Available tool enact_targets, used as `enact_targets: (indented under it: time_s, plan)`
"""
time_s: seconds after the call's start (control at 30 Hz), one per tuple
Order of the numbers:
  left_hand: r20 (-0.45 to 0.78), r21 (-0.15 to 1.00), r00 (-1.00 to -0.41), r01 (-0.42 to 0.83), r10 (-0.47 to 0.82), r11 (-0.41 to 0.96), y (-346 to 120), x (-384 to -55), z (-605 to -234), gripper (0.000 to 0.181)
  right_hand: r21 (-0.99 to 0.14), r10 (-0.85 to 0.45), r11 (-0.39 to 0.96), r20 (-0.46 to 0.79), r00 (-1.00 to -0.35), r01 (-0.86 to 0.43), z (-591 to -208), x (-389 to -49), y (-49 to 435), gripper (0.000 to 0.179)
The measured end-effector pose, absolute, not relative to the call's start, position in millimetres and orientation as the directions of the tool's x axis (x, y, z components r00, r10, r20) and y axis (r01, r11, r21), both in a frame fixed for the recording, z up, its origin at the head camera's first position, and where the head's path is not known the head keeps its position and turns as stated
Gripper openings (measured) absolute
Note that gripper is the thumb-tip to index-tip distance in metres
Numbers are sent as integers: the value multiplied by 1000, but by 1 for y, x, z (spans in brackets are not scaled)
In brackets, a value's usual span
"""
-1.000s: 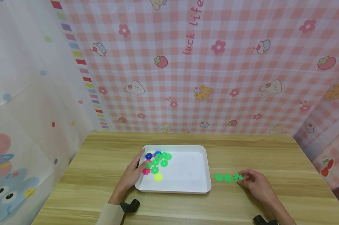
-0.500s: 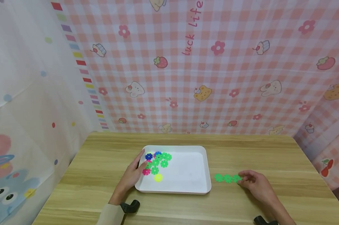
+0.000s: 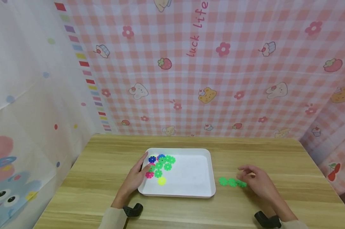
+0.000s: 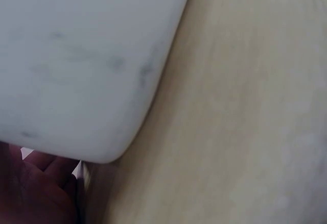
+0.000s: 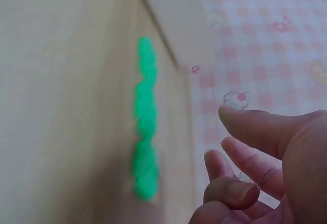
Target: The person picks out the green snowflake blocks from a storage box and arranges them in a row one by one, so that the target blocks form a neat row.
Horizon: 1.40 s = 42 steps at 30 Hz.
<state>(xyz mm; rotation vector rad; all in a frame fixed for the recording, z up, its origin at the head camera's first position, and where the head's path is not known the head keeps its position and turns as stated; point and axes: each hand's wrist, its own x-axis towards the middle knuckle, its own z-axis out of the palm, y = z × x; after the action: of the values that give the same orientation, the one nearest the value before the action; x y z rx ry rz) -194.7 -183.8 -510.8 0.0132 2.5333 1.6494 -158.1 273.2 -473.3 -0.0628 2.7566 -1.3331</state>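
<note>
My left hand [image 3: 134,178] grips the left side of a white tray [image 3: 189,192], thumb over the rim. In the left wrist view its fingers lie under the tray's edge. Inside the tray, on the left, is a cluster of round notched plastic discs [image 3: 158,166] in green, blue and pink, plus a yellow disc [image 3: 161,181]. Right of the tray, three green snowflake discs [image 3: 232,182] lie in a row on the table. My right hand [image 3: 259,182] hovers just over the right end of that row, fingers loosely bent, nothing between them; the right wrist view shows the fingertips apart from the discs.
The wooden table [image 3: 109,146] reaches back to a pink checked cloth [image 3: 189,79]. A white curtain [image 3: 40,89] hangs on the left. Black wrist devices sit at both wrists, the left one [image 3: 133,210] close to the tray's front left corner.
My right hand has let go of the rightmost green disc, which now lies in line against the others, and has lifted slightly up and away. The left hand and tray have stayed put.
</note>
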Motion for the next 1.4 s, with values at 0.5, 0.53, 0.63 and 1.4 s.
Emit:
enact_targets:
  time_s: [0.5,0.53,0.63,1.4]
  plan:
    - [-110,908,-992,-78,54,413,-183,-195,-512,57,-810,-168,572,42,-985,-132,-445,-187,205,24]
    - [-111,909,-992,-79,56,410,-183,-195,-511,57,-813,-175,566,40,-984,-134,-445,-189,199,24]
    - [-100,911,-993,-65,65,407,-184,-195,-511,58,-819,-198,557,28,-980,-136,-445,-192,180,23]
    - [-81,919,-992,-38,93,393,-186,-196,-512,59,-875,-395,485,-212,-894,-7,-465,-202,65,31]
